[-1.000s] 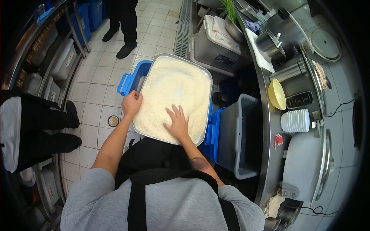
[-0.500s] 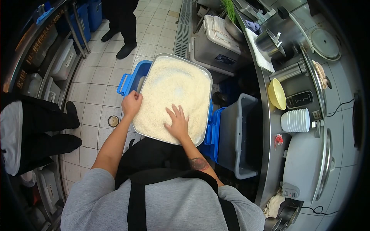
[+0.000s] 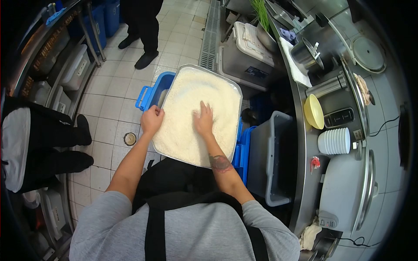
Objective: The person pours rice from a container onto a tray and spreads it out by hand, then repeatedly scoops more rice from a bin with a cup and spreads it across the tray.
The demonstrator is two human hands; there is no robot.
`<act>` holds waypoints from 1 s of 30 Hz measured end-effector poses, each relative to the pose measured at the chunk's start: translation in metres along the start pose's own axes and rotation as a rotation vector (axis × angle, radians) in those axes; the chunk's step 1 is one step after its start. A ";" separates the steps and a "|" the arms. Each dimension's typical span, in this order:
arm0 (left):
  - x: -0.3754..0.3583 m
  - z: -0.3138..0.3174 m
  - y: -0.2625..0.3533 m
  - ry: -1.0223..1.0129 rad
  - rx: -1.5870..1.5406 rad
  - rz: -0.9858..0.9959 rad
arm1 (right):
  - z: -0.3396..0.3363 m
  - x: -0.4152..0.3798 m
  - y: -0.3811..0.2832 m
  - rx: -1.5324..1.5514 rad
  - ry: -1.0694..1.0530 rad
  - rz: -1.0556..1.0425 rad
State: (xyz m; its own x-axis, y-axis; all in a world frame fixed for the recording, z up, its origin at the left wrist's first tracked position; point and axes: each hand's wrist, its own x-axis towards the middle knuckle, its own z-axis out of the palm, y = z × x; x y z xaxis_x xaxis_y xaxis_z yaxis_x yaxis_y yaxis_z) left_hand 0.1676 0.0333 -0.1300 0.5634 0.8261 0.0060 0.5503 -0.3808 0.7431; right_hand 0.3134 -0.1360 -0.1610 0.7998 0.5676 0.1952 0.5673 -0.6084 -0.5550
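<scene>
A large rectangular metal tray (image 3: 219, 73) full of pale, crumb-like grains (image 3: 178, 130) sits in front of me, over a blue bin (image 3: 163, 81). My left hand (image 3: 152, 119) is closed around the tray's left rim. Near the middle of the tray, my right hand (image 3: 203, 119) presses into the grains with its fingers stretched out and partly sunk in them. Shallow curved furrows mark the surface beyond that hand.
To the right, a grey tub (image 3: 271, 169) stands against a steel counter holding a yellow bowl (image 3: 313, 112) and stacked white bowls (image 3: 334, 141). One person stands ahead, legs (image 3: 141, 35) showing; another person (image 3: 43, 143) is at left beside shelving.
My right hand has pushed forward through the grains, away from my body, toward the tray's middle. My left hand keeps its place on the rim. The view has shifted slightly.
</scene>
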 end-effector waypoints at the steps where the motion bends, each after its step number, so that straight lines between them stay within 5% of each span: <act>1: 0.000 0.000 0.000 -0.002 0.002 0.005 | 0.008 0.000 -0.004 0.037 0.055 0.007; 3: -0.001 0.000 0.002 -0.002 -0.004 0.008 | -0.003 -0.016 -0.034 0.015 0.042 0.024; 6: -0.001 0.001 0.001 0.002 -0.011 0.016 | -0.013 -0.038 -0.051 -0.033 -0.101 -0.224; 12: -0.001 0.000 0.001 0.006 -0.013 0.013 | -0.039 -0.057 -0.036 -0.019 -0.206 -0.191; 20: 0.000 -0.001 0.002 0.008 -0.011 0.029 | -0.073 -0.040 -0.014 0.162 -0.164 0.006; 23: -0.002 -0.002 0.002 -0.001 0.001 0.023 | -0.099 -0.034 -0.028 0.179 -0.006 -0.160; 30: -0.001 0.000 0.001 0.005 -0.003 0.018 | -0.103 -0.049 0.010 -0.015 0.095 -0.025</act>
State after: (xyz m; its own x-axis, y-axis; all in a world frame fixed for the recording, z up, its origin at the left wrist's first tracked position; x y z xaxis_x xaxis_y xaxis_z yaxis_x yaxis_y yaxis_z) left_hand 0.1679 0.0324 -0.1290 0.5700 0.8213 0.0227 0.5381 -0.3941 0.7451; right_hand 0.3004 -0.2267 -0.0925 0.8001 0.5280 0.2848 0.5895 -0.6037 -0.5367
